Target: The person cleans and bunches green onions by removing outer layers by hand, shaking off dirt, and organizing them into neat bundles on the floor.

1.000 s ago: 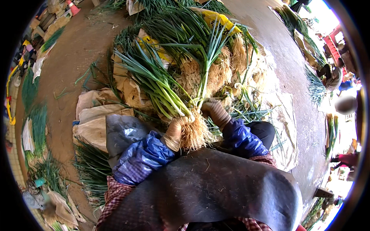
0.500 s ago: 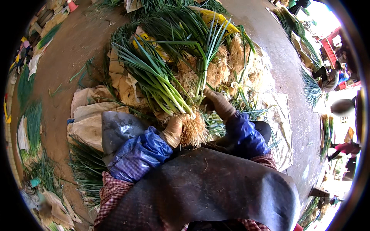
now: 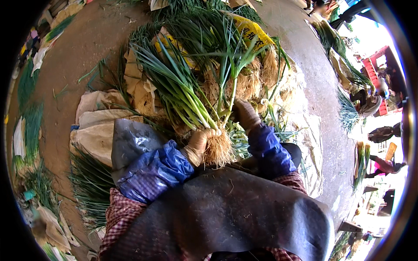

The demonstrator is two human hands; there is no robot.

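My left hand (image 3: 199, 144), in a tan work glove, is wrapped round a bunch of green onions (image 3: 185, 98) just above the pale, stringy roots (image 3: 218, 148). Their green tops fan away to the upper left. My right hand (image 3: 247, 115), gloved too, is curled beside the bunch, its fingers closed at the lower stalk of a single green onion (image 3: 233, 96) that stands more upright. Shadow partly hides those fingertips. Beyond both hands lies a heap of green onions (image 3: 204, 37) with dry, fibrous roots (image 3: 250, 76).
A dark apron (image 3: 226, 209) covers my lap. Pale sacking (image 3: 307, 143) and tan sacks (image 3: 98, 130) lie around the heap. More green onions (image 3: 91, 187) rest at lower left. A yellow printed bag (image 3: 254, 32) sits on the heap. People (image 3: 370, 102) and further bundles are at far right.
The single green onion by my right hand now leans more to the right, with its leaves lower and spread. My left hand keeps its hold on the bunch. The view has shifted slightly.
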